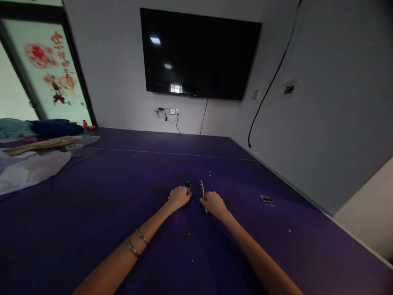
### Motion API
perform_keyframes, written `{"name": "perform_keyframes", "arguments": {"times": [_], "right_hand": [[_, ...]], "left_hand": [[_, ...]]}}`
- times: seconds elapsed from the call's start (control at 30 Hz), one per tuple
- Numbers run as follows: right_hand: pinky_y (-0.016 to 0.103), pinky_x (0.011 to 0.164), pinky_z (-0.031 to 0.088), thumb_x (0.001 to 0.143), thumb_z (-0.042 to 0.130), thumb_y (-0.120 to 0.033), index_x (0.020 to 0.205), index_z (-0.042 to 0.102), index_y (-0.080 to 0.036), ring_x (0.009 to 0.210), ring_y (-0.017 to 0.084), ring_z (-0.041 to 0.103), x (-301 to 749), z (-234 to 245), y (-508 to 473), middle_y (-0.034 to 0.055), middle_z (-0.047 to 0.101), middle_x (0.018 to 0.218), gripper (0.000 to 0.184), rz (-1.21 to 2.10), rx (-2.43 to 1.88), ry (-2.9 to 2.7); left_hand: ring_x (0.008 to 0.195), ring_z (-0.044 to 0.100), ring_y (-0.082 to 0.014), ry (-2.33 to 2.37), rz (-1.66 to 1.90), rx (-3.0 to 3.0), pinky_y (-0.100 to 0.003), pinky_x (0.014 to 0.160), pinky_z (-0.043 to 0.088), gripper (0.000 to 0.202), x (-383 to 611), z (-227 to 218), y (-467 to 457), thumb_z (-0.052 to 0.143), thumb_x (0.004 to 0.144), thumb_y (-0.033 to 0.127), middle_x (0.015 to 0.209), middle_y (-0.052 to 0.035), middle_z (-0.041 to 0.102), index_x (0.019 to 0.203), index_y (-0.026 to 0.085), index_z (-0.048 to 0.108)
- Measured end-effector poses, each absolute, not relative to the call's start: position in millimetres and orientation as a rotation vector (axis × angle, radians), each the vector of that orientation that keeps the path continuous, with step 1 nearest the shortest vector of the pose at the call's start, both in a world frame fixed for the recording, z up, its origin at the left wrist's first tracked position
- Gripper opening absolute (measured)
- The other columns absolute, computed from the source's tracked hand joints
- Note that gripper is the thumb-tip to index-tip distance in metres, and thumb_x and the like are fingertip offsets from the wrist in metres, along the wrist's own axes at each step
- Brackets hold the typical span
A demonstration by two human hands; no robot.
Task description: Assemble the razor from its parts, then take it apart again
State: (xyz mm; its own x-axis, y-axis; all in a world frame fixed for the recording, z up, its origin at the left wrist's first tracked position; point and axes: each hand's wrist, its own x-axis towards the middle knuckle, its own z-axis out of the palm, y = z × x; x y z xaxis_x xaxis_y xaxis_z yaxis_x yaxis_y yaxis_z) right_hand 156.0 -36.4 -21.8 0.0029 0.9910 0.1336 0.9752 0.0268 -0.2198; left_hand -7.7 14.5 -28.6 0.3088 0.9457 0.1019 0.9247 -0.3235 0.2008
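My left hand (179,197) is closed round a small object with a dark top (188,183) and a shiny, pale shaft. Most of it is hidden by the fingers, so its kind is unclear. Just to the right, my right hand (214,202) grips a slim white toothbrush (202,188). Its head points up and away from me, and the handle's tail shows below the fist. A narrow gap separates the two hands, low over the purple surface (172,254). Two bracelets (132,247) circle my left forearm.
A small clear packet with dark pieces (267,200) lies to the right. On the left are a white plastic bag (39,168), a wooden strip (46,145) and blue cloth (58,128). A black cable (270,84) hangs along the right wall. A television (199,55) faces me.
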Motion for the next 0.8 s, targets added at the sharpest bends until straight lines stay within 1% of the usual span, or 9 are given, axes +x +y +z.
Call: {"name": "perform_keyframes", "arguments": {"times": [0.17,0.3,0.47,0.53,0.67,0.73,0.8], "right_hand": [[0.025,0.066,0.044,0.081,0.046,-0.032,0.078,0.068,-0.013,0.078,0.021,0.066,151.1,-26.5,-29.5,0.0132,0.069,0.082,0.029,0.107,-2.002,-2.076],[0.026,0.067,0.045,0.081,0.046,-0.033,0.080,0.068,-0.012,0.079,0.023,0.066,150.8,-27.8,-26.2,0.0145,0.069,0.084,0.030,0.115,-2.015,-2.064],[0.026,0.067,0.045,0.080,0.048,-0.034,0.079,0.069,-0.013,0.081,0.024,0.066,150.1,-29.5,-23.6,0.0146,0.069,0.084,0.029,0.155,-2.035,-2.048],[0.026,0.066,0.044,0.081,0.048,-0.037,0.077,0.069,-0.013,0.079,0.024,0.066,151.5,-29.9,-23.2,0.0143,0.069,0.082,0.032,0.154,-2.019,-2.033],[0.026,0.062,0.042,0.083,0.045,-0.044,0.072,0.068,-0.015,0.073,0.022,0.065,168.3,-25.5,-24.9,0.0119,0.068,0.075,0.038,0.121,-1.972,-1.984],[0.026,0.059,0.041,0.083,0.045,-0.044,0.072,0.067,-0.017,0.068,0.020,0.064,188.2,-21.1,-26.9,0.0093,0.067,0.072,0.037,0.102,-1.949,-1.942],[0.026,0.059,0.041,0.083,0.046,-0.041,0.076,0.066,-0.019,0.068,0.018,0.062,216.7,-17.7,-29.1,0.0070,0.067,0.074,0.031,0.060,-1.905,-1.890]], "left_hand": [[0.088,0.064,-0.0278,1.767,0.310,2.446,-0.035,0.074,0.047,0.036,-7.1,-27.5,13.3,0.041,0.084,0.038,0.091,-0.0150,0.068,0.088,0.017,0.069],[0.087,0.064,-0.0287,1.772,0.312,2.456,-0.036,0.072,0.048,0.036,-6.7,-27.9,13.1,0.040,0.084,0.039,0.090,-0.0148,0.068,0.088,0.016,0.068],[0.087,0.064,-0.0271,1.797,0.303,2.453,-0.034,0.073,0.047,0.036,-6.4,-26.9,11.6,0.039,0.085,0.038,0.090,-0.0130,0.068,0.089,0.016,0.068],[0.087,0.064,-0.0265,1.789,0.298,2.455,-0.033,0.073,0.046,0.037,-6.6,-26.2,11.5,0.039,0.085,0.039,0.090,-0.0126,0.068,0.088,0.017,0.068],[0.083,0.064,-0.0249,1.753,0.340,2.452,-0.031,0.068,0.045,0.043,-8.9,-27.0,15.2,0.034,0.087,0.043,0.085,-0.0120,0.068,0.084,0.016,0.068],[0.080,0.064,-0.0227,1.731,0.393,2.431,-0.028,0.065,0.043,0.044,-11.7,-28.7,19.0,0.033,0.088,0.043,0.083,-0.0107,0.068,0.082,0.017,0.067],[0.076,0.063,-0.0201,1.705,0.469,2.411,-0.025,0.062,0.039,0.043,-15.7,-31.3,23.7,0.033,0.088,0.042,0.081,-0.0089,0.067,0.078,0.017,0.067]]}}
